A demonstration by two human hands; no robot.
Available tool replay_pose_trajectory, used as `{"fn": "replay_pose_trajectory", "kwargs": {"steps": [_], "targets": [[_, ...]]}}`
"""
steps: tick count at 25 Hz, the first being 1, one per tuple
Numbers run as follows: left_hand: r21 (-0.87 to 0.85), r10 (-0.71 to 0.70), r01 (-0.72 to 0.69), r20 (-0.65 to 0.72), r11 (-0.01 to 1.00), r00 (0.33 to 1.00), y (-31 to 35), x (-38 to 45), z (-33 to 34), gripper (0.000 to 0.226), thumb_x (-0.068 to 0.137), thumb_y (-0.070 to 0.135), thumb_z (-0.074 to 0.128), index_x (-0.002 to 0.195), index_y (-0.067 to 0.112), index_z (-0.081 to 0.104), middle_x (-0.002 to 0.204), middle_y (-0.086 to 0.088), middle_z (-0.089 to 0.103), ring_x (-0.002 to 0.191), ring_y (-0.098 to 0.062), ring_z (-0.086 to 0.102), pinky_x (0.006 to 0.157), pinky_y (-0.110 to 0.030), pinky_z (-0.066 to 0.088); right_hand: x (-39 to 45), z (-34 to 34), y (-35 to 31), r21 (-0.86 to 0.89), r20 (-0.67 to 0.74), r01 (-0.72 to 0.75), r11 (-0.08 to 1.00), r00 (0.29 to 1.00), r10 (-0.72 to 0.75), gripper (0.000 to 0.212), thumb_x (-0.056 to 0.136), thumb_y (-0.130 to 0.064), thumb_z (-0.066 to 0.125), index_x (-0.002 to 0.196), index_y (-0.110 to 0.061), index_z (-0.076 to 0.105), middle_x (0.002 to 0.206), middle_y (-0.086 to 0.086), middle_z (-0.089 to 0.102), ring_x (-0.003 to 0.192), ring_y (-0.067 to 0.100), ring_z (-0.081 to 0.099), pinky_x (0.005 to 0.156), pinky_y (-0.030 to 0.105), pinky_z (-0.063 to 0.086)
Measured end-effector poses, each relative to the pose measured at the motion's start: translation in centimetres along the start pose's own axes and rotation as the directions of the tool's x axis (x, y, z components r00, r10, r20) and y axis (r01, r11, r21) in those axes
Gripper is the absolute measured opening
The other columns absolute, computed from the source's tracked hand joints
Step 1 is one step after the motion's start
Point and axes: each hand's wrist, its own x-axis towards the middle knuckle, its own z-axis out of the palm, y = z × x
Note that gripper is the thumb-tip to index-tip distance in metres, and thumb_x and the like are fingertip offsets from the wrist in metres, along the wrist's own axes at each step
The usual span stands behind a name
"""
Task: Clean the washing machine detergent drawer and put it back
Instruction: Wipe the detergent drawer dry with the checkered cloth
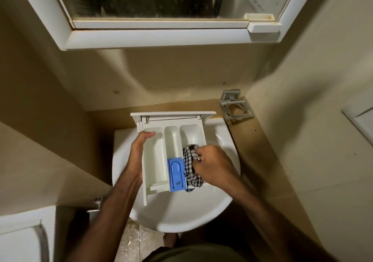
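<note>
While the detergent drawer [159, 152] sits across the top of the white sink [181, 211], its front panel at twelve o'clock toward the wall, the person works at it with both hands. The left hand [138, 156] holds the drawer's long side at nine o'clock, thumb hooked over the rim into the nearest compartment, fingers hidden under the wall. The right hand [214, 164] is curled tight around a bunched checked cloth [190, 166], black and white, and presses it down into the compartment at three o'clock. Part of the cloth spills over the drawer's open back end, at six o'clock. Just beside the cloth, in the middle channel, sits a blue insert [176, 174], touching the cloth's edge. The other two compartments look pale and bare.

Above, at twelve o'clock, a white-framed mirror cabinet [161, 35] hangs on the beige wall. At two o'clock from the drawer a metal holder [235, 108] is fixed in the corner. Down at seven o'clock I can see a white rounded fixture [22, 239], only partly in view.
</note>
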Motion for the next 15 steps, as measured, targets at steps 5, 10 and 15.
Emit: {"fn": "replay_pose_trajectory", "kwargs": {"steps": [5,10,15], "targets": [[-0.044,0.001,-0.001,0.002,0.999,1.000,0.0,1.1,0.2,0.029,0.088,0.046,0.060,0.094,0.019,0.070,0.082,-0.005,0.067,0.069,-0.022,0.065,0.066,-0.030,0.052,-1.1,0.5,1.4,0.294,-0.154,0.109,0.949,0.986,-0.066,0.028,0.086,-0.035,0.052,0.104,-0.021,0.069,0.089,-0.007,0.077,0.085,0.015,0.074,0.075,0.044,0.062],[-0.023,-0.006,0.005,-0.040,1.000,0.999,0.4,1.9,0.7,0.034,0.094,0.041,0.053,0.079,0.022,0.077,0.077,-0.005,0.070,0.063,-0.020,0.068,0.063,-0.029,0.054,-0.8,-1.6,1.1,0.653,-0.374,0.237,0.719,0.927,0.034,0.028,0.097,-0.004,0.057,0.118,-0.016,0.071,0.099,-0.009,0.078,0.086,0.006,0.074,0.063,0.026,0.059],[0.015,0.005,-0.005,0.007,1.000,1.000,0.6,1.1,1.2,0.055,0.101,0.032,0.045,0.055,0.029,0.075,0.062,0.003,0.069,0.054,-0.011,0.067,0.054,-0.022,0.055,0.6,-2.1,1.3,0.957,-0.031,-0.049,0.286,0.963,0.268,0.031,0.107,-0.019,0.040,0.112,-0.019,0.070,0.089,0.004,0.071,0.072,0.015,0.058,0.056,0.029,0.037]]}}
